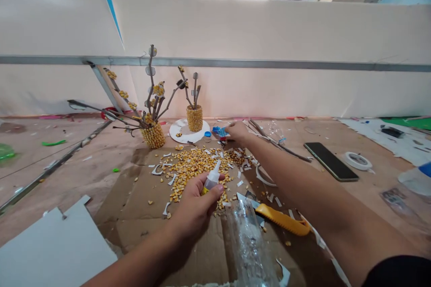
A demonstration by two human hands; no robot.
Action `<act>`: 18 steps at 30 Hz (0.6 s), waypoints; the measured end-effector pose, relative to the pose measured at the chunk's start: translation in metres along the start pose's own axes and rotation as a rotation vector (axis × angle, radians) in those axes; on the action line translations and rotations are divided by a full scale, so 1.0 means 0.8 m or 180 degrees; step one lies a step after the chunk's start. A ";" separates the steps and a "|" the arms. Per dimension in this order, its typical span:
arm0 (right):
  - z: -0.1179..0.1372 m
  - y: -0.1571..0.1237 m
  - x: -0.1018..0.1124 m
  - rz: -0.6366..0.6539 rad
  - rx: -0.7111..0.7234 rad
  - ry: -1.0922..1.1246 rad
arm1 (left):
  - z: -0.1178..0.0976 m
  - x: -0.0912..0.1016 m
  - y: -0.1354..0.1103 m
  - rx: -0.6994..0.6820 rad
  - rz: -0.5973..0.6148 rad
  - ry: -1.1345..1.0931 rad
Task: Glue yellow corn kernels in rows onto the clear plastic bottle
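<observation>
My left hand (202, 195) is closed around a small glue bottle (211, 180) with a white pointed nozzle tilted upward, over a heap of corn kernels (188, 168) on flattened cardboard (126, 197). My right hand (237, 132) reaches to the far side of the heap, fingers bent down at some crumpled blue pieces (219, 131). What its fingertips grip is hidden. Left of it, a pot covered in kernels (194, 119) with twigs stands on a white disc (173, 132). A larger kernel-covered pot (153, 136) holds long branches dotted with kernels and clear discs.
A yellow utility knife (283, 219), blade exposed, lies beside a clear plastic bottle (249, 246) near me. A phone (330, 161), a tape roll (358, 160) and loose twigs (284, 147) are on the right. White board (55, 251) lies front left; a pale partition (269, 31) rises behind.
</observation>
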State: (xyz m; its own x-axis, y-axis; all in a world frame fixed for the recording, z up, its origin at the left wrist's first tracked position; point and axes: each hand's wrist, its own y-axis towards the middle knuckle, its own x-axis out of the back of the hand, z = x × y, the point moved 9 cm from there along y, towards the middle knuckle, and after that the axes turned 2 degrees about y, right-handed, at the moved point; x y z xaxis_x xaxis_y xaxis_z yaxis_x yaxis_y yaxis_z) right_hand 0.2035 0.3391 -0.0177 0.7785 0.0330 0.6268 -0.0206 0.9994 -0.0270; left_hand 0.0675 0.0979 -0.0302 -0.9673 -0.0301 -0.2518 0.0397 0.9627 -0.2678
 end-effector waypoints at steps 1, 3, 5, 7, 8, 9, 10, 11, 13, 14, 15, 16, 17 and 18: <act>-0.002 -0.006 0.006 -0.0019 -0.0006 0.0115 | 0.003 -0.001 0.000 0.0008 0.0035 -0.0014; -0.007 -0.025 0.023 -0.0044 0.0007 0.0355 | 0.009 -0.003 0.000 0.0021 0.0077 -0.0030; -0.009 -0.058 0.041 -0.0085 0.0097 0.0635 | 0.015 -0.003 0.000 -0.0018 0.0101 -0.0026; -0.012 -0.103 0.055 -0.0108 0.0221 0.0936 | 0.017 -0.003 0.000 -0.0163 0.0154 0.0033; -0.012 -0.128 0.058 -0.0081 0.0289 0.1098 | 0.018 -0.003 -0.001 -0.0261 0.0196 0.0099; -0.013 -0.154 0.060 -0.0040 0.0335 0.1260 | 0.017 -0.003 -0.001 -0.0368 0.0234 0.0209; -0.013 -0.178 0.059 0.0024 0.0353 0.1411 | 0.017 -0.003 -0.001 -0.0461 0.0262 0.0364; -0.013 -0.200 0.056 0.0107 0.0359 0.1548 | 0.017 -0.002 -0.001 -0.0544 0.0263 0.0553; -0.009 -0.235 0.050 0.0267 0.0372 0.1788 | 0.015 -0.002 -0.002 -0.0685 0.0259 0.0991; -0.007 -0.247 0.046 0.0374 0.0355 0.1953 | 0.013 -0.001 -0.003 -0.0764 0.0235 0.1214; -0.005 -0.256 0.041 0.0521 0.0326 0.2207 | 0.009 -0.001 -0.004 -0.0848 0.0192 0.1429; -0.003 -0.262 0.039 0.0582 0.0332 0.2369 | 0.004 -0.001 -0.005 -0.0942 0.0125 0.1619; -0.002 -0.266 0.038 0.0636 0.0339 0.2512 | -0.001 -0.001 -0.007 -0.1036 0.0057 0.1795; -0.002 -0.268 0.038 0.0649 0.0348 0.2624 | -0.006 -0.002 -0.009 -0.1119 0.0008 0.1962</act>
State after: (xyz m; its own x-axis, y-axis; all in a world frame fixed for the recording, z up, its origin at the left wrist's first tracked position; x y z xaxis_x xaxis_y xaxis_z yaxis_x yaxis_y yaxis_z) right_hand 0.2326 0.1260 0.0059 0.9596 0.2381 -0.1500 -0.2372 0.9712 0.0243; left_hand 0.0672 0.0923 -0.0232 -0.9371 0.0300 0.3479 0.0595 0.9955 0.0742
